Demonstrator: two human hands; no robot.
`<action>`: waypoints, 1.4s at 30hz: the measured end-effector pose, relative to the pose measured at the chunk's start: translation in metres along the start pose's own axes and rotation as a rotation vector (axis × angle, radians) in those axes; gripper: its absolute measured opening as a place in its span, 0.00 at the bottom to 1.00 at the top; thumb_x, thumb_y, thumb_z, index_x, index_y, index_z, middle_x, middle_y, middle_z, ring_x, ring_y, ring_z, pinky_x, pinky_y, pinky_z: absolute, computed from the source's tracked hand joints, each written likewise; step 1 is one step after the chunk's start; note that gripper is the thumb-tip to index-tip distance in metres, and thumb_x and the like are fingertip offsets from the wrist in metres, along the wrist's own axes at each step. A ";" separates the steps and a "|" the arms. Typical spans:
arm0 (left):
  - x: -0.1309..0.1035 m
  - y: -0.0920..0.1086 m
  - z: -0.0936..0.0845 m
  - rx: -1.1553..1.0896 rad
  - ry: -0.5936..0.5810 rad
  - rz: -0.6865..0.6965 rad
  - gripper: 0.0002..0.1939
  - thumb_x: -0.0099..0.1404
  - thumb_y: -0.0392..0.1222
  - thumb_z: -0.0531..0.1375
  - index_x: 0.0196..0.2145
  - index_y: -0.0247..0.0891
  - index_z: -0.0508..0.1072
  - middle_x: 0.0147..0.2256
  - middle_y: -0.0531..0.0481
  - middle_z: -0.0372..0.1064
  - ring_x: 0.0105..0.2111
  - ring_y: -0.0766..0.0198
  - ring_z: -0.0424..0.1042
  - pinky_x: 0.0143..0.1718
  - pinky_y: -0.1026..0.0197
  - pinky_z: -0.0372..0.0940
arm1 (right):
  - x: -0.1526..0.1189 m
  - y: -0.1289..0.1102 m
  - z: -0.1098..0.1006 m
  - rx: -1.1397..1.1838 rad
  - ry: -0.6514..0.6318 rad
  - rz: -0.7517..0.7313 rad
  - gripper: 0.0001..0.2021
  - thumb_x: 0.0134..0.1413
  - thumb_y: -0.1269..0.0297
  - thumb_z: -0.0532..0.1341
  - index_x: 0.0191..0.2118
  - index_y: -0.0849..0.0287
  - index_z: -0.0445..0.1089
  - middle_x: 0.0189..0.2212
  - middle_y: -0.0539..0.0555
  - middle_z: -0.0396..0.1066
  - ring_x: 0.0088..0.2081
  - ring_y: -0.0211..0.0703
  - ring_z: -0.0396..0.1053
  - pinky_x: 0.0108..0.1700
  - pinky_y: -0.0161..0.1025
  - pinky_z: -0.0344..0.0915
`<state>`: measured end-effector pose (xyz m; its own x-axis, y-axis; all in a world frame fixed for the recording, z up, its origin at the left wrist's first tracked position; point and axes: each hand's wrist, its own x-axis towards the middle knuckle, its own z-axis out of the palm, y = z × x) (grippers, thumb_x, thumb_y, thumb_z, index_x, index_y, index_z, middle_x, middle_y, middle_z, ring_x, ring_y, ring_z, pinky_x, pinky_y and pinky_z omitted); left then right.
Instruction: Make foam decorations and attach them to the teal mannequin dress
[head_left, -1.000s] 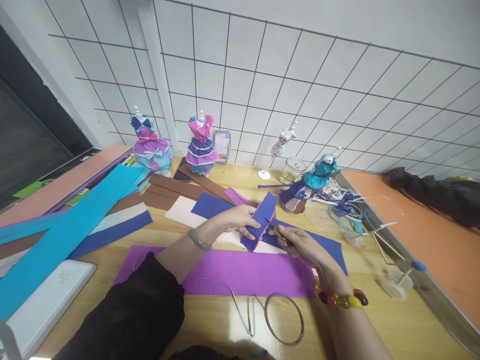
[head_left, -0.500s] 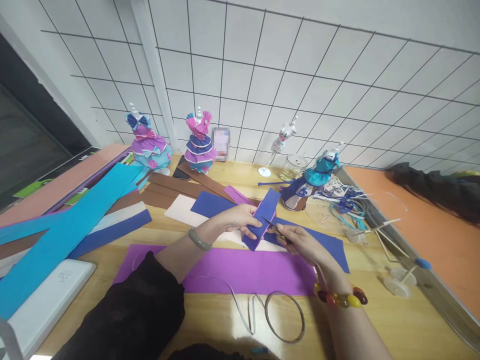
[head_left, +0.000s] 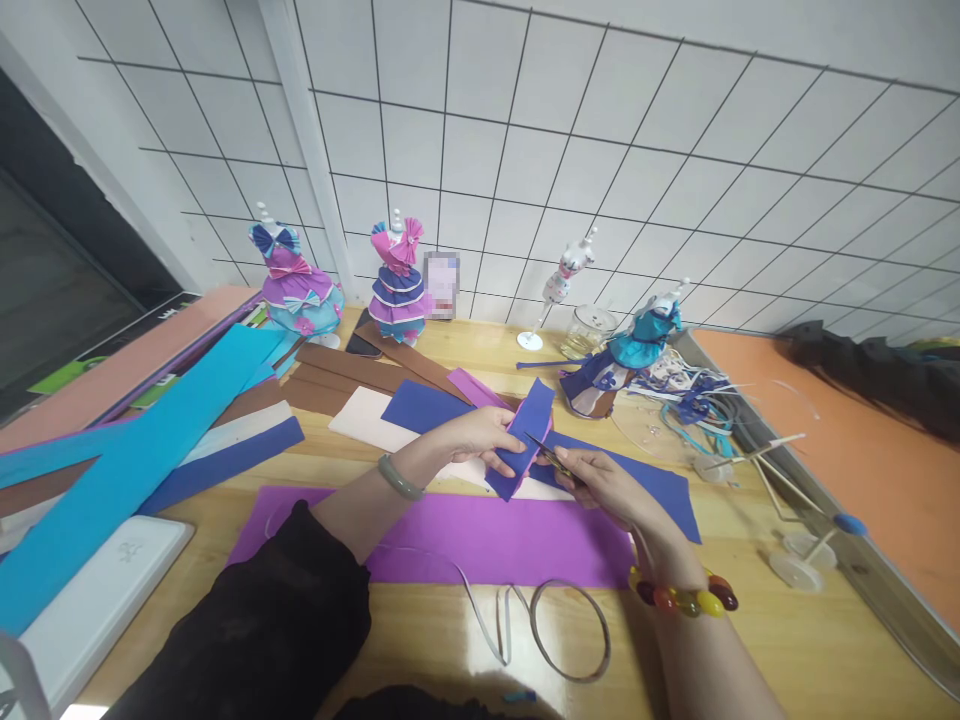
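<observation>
My left hand [head_left: 484, 438] grips a folded blue strip of fabric [head_left: 535, 408] with purple showing along its edge, thumb on top and fingers beneath. In my right hand [head_left: 596, 482] is a small pair of scissors [head_left: 553, 460], its fingers closed around the handles. The blades point up and left and lie against the blue strip beside my left thumb. Whether the blade tips have gone into the cloth I cannot tell. Under both hands a long purple fabric strip [head_left: 495, 545] lies flat on the wooden table [head_left: 420, 640], with blue [head_left: 645, 490] and pale strips behind it.
Small dressed mannequins [head_left: 397, 285] stand along the tiled wall, with a bare mannequin [head_left: 559, 285] and a glass jar [head_left: 590, 330]. Turquoise fabric [head_left: 150, 450] and a white device [head_left: 105, 600] lie left. A loose ribbon coil [head_left: 570, 632] sits in front; ribbon scraps [head_left: 694, 400] lie right.
The upper end of the blue strip has tipped slightly and its purple edge shows a little differently. Both hands keep nearly the same place, the scissors still at the strip.
</observation>
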<state>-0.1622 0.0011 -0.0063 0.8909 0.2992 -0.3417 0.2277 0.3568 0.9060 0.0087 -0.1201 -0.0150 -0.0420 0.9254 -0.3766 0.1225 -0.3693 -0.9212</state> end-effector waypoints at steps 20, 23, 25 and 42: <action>0.003 -0.005 -0.001 0.018 -0.027 0.031 0.14 0.52 0.36 0.60 0.38 0.32 0.69 0.31 0.46 0.70 0.27 0.66 0.70 0.29 0.62 0.67 | -0.001 0.000 -0.002 -0.078 0.024 -0.019 0.26 0.49 0.43 0.52 0.39 0.64 0.69 0.17 0.44 0.46 0.18 0.30 0.39 0.20 0.34 0.35; 0.003 -0.006 0.000 0.034 -0.035 0.048 0.14 0.52 0.36 0.60 0.38 0.33 0.70 0.31 0.46 0.70 0.26 0.67 0.70 0.28 0.62 0.67 | -0.001 -0.001 -0.002 -0.085 0.019 -0.029 0.25 0.50 0.45 0.52 0.38 0.64 0.69 0.18 0.43 0.46 0.18 0.30 0.40 0.20 0.34 0.35; 0.003 -0.007 0.000 0.033 -0.040 0.056 0.14 0.52 0.37 0.60 0.38 0.33 0.69 0.31 0.46 0.69 0.27 0.66 0.70 0.28 0.62 0.67 | -0.001 -0.001 -0.002 -0.088 0.019 -0.033 0.24 0.51 0.45 0.52 0.38 0.64 0.69 0.18 0.43 0.46 0.18 0.29 0.40 0.20 0.34 0.35; 0.004 -0.009 -0.001 0.029 -0.068 0.069 0.13 0.52 0.38 0.60 0.38 0.34 0.69 0.32 0.47 0.69 0.27 0.66 0.70 0.28 0.63 0.66 | 0.001 0.003 -0.003 -0.086 0.033 -0.066 0.27 0.50 0.44 0.52 0.39 0.65 0.70 0.15 0.42 0.44 0.17 0.29 0.39 0.20 0.33 0.35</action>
<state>-0.1610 0.0003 -0.0168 0.9293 0.2613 -0.2611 0.1750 0.3110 0.9342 0.0124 -0.1205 -0.0181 -0.0201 0.9505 -0.3101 0.2057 -0.2996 -0.9316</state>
